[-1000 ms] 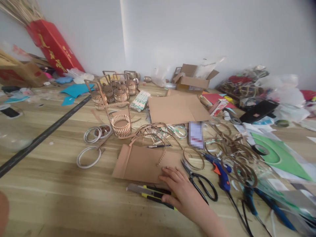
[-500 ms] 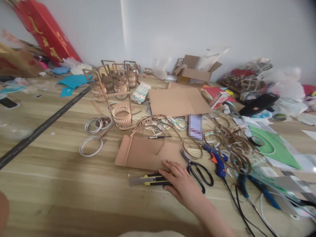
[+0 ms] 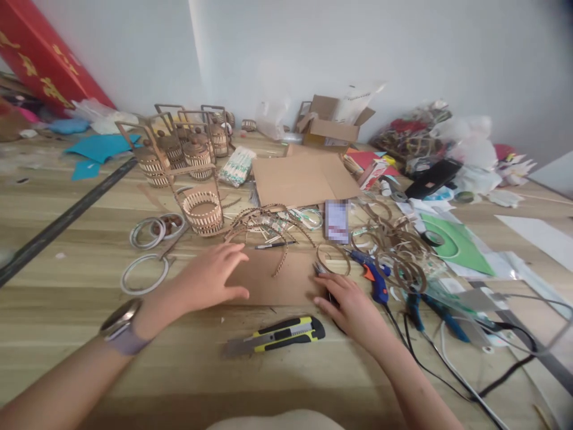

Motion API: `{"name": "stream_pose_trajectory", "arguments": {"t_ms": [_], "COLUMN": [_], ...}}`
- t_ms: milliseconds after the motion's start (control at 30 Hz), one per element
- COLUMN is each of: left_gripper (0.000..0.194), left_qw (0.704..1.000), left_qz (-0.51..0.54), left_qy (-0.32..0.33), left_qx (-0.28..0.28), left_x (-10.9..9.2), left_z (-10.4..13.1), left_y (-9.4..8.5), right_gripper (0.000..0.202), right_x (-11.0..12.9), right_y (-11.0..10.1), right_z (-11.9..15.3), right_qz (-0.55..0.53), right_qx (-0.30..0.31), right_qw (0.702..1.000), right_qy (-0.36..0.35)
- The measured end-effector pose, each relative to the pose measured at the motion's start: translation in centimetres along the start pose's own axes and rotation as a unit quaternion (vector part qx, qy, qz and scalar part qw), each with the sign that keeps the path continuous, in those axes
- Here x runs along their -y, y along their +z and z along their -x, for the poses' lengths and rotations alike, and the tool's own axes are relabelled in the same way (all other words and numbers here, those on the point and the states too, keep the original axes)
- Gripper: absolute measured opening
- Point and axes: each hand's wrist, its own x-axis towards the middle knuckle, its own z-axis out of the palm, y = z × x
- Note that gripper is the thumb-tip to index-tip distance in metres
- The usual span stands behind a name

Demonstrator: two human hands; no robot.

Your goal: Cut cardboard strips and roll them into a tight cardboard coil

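Note:
My left hand (image 3: 215, 278) hovers over or touches the left end of a flat piece of brown cardboard (image 3: 273, 283), its thumb and fingers apart. At the cardboard's right edge is my right hand (image 3: 351, 304), thumb and fingers apart. It covers most of the black-handled scissors (image 3: 319, 270); whether it touches them is unclear. A yellow and black utility knife (image 3: 284, 334) lies on the table in front of the cardboard, apart from both hands. Behind the cardboard are a pen (image 3: 274, 245) and curved braided strips (image 3: 283, 257).
Left stand a small slatted basket with tall handle (image 3: 203, 212), several lidded ones behind it, and white rings (image 3: 144, 275). Right lie a blue glue gun (image 3: 378, 283), brown coiled strips (image 3: 403, 257), pliers (image 3: 443, 316) and cables. A larger cardboard sheet (image 3: 304, 179) lies farther back.
My left hand has come in from the left to the cardboard. My right hand has left the utility knife and moved right, over the scissors. The view has shifted right.

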Motion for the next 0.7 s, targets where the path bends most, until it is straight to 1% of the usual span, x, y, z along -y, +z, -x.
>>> {"name": "stream_pose_trajectory", "arguments": {"t_ms": [33, 67, 100, 167, 267, 367, 467, 567, 633, 700], "left_gripper": [0.081, 0.095, 0.103, 0.110, 0.114, 0.114, 0.110, 0.109, 0.112, 0.115], "left_qw": [0.997, 0.994, 0.991, 0.988, 0.988, 0.989, 0.988, 0.987, 0.987, 0.987], "left_qz": [-0.034, -0.056, -0.070, -0.084, -0.093, -0.101, -0.109, -0.111, -0.106, -0.098], "left_qy": [-0.006, -0.004, 0.000, 0.010, 0.021, 0.024, 0.027, 0.019, 0.009, 0.001], "left_qx": [0.065, 0.098, 0.112, 0.126, 0.119, 0.109, 0.105, 0.112, 0.120, 0.124], "left_x": [0.1, 0.2, 0.2, 0.2, 0.1, -0.2, -0.7, -1.0, -1.1, -1.0], "left_z": [-0.8, -1.5, -2.1, -2.9, -2.9, -2.0, -1.0, -0.5, -0.6, -0.7], "left_y": [1.2, 2.3, 3.2, 4.3, 4.9, 5.0, 5.3, 5.4, 5.4, 5.4], "right_gripper": [0.036, 0.035, 0.035, 0.034, 0.033, 0.033, 0.032, 0.033, 0.033, 0.032], "right_x": [-0.4, -0.6, -0.8, -1.2, -1.8, -2.5, -2.5, -1.7, -1.1, -1.0], "right_y": [0.1, 0.2, 0.4, 0.7, 1.2, 1.4, 1.1, 0.1, -0.4, -0.8], "right_z": [-0.1, -0.2, -0.3, -0.4, -0.3, -0.3, -0.7, -2.0, -3.6, -5.6], "right_qz": [0.033, 0.061, 0.084, 0.106, 0.125, 0.141, 0.160, 0.169, 0.154, 0.145], "right_qx": [0.005, 0.011, 0.014, 0.011, 0.002, -0.003, -0.014, -0.008, 0.024, 0.042], "right_qw": [0.999, 0.998, 0.996, 0.993, 0.989, 0.987, 0.984, 0.986, 0.987, 0.986], "right_qy": [0.014, 0.026, 0.037, 0.053, 0.073, 0.083, 0.078, 0.016, -0.041, -0.067]}}
